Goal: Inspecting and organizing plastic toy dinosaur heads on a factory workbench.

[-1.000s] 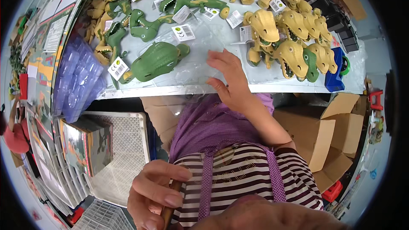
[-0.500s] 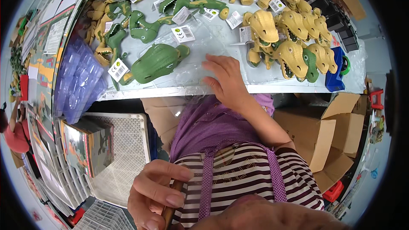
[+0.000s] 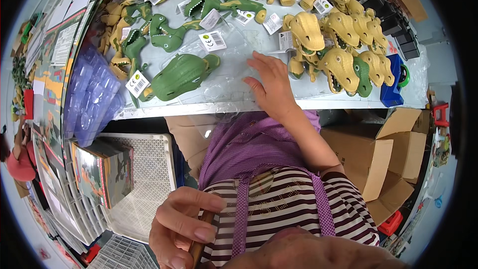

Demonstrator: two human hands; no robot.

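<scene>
My right hand (image 3: 273, 80) rests open on the near part of the table, thumb and fingers apart, holding nothing. Beside it on the left is a clear plastic blister tray (image 3: 230, 77). A green toy dinosaur (image 3: 181, 75) with a white tag lies on its side at the tray's left. Low in the view and close up, my left hand (image 3: 184, 226) is closed around a thin brown object (image 3: 204, 229); only its narrow edge shows, so its kind is unclear. Yellow toy dinosaurs (image 3: 304, 32) stand in a cluster to the right of my right hand.
More tagged dinosaurs (image 3: 167, 32) cover the table's far side. Nested clear plastic trays (image 3: 92, 92) lean at the left edge, above printed boxes (image 3: 102, 169) in a white basket (image 3: 149, 189). A blue holder (image 3: 393, 82) stands at right; an open carton (image 3: 378, 159) is below.
My right hand has shifted slightly right and farther onto the table, away from the green dinosaur. My left hand keeps its hold on the thin brown object.
</scene>
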